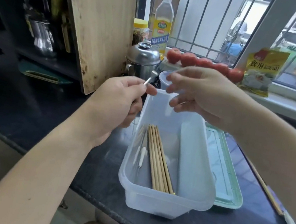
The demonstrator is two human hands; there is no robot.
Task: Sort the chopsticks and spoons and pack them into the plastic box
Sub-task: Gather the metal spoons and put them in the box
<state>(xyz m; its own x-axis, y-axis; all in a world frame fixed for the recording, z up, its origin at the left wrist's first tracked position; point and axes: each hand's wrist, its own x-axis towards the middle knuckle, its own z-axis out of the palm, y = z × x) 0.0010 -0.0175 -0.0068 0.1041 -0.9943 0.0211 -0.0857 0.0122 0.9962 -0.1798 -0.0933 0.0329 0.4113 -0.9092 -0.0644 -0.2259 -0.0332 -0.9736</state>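
Head view, read from left to right. At the far left a wooden cutting board (96, 27) leans upright at the back of the dark desk (28, 109). Next we meet the left hand (118, 101), its fingers (146, 89) pinched closed on the thin handle of a small metal spoon (151, 77), which it holds in the air just above the far left corner of the plastic box (158, 201). The box is clear and oblong and stands near the front edge of the desk. On its floor lie a bundle of wooden chopsticks (157, 159), parallel and close-packed, a small white-tipped tool left of them that we cannot identify, and a pale blue insert (192, 156) along the right wall. The right hand (201, 95) hovers over the far rim, fingers loosely spread and holding nothing. A green lid (227, 192) lies beside the box on its right, and one loose chopstick (266, 189) rests further right on the desk.

Risks, as we judge them: the pinch is light and near the handle's end, so the spoon could swing or slip and fall outside the box; dropped among the chopsticks, it would undo the sorting. The spoon appears smooth, shiny and slight.
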